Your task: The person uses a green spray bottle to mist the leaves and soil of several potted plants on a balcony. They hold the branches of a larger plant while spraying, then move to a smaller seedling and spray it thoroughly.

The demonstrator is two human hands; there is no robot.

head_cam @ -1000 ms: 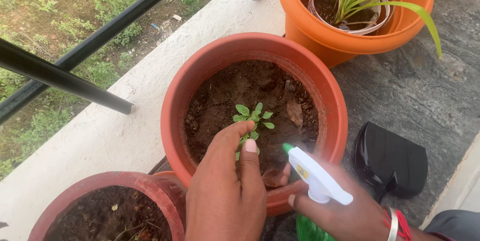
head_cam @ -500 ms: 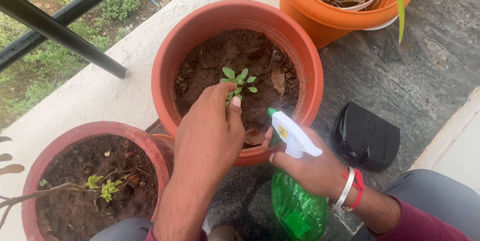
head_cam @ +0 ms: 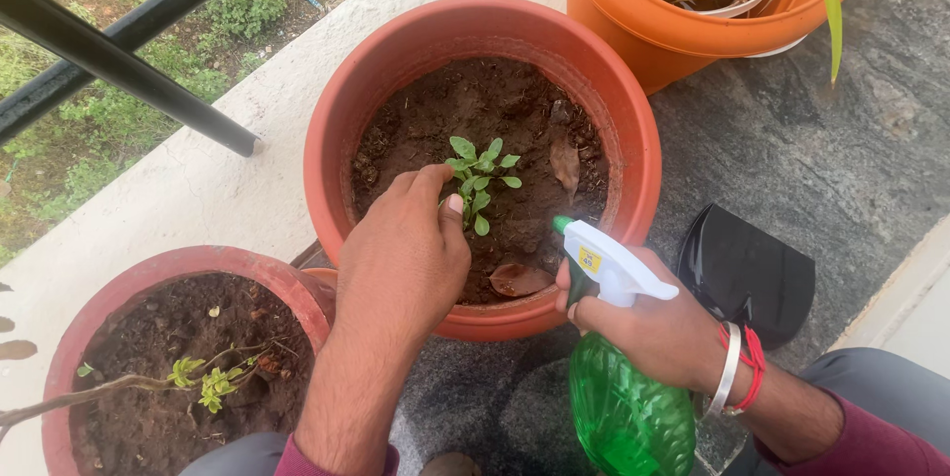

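Outdoor balcony: grey stone floor (head_cam: 841, 149), pale concrete ledge (head_cam: 198, 189) along the left, black railing (head_cam: 119, 50) over it, grass and weeds below beyond the rail.

Three pots on the floor. Middle pot (head_cam: 633, 149), terracotta, full of dark soil (head_cam: 515, 110), with a small green seedling (head_cam: 480, 179) near centre and a couple of dry brown leaves on the soil at right and near edge. Left pot (head_cam: 297, 283), terracotta, near-left, touching or just beside the middle pot, soil with a thin woody twig carrying a few small leaves. Orange pot (head_cam: 693, 31) far right, holds a smaller white inner pot with long green blades, one drooping over the rim. Black dustpan-like scoop (head_cam: 747, 273) lies on the floor just right of the middle pot.

Left hand (head_cam: 401, 263) reaches over the near rim of the middle pot, fingers (head_cam: 430, 189) curled at the seedling's stem, thumb tip touching or just beside the lower leaves; can't tell if it's actually pinched.

Right hand (head_cam: 653, 328) is wrapped around the neck of a spray bottle (head_cam: 623, 417), fingers closed on the white trigger head. Bottle sits at the near-right rim of the middle pot. Long axis runs near-to-far, green body toward the person, nozzle tip pointing far-left over the soil toward the seedling. Red thread and metal bangle on that wrist.
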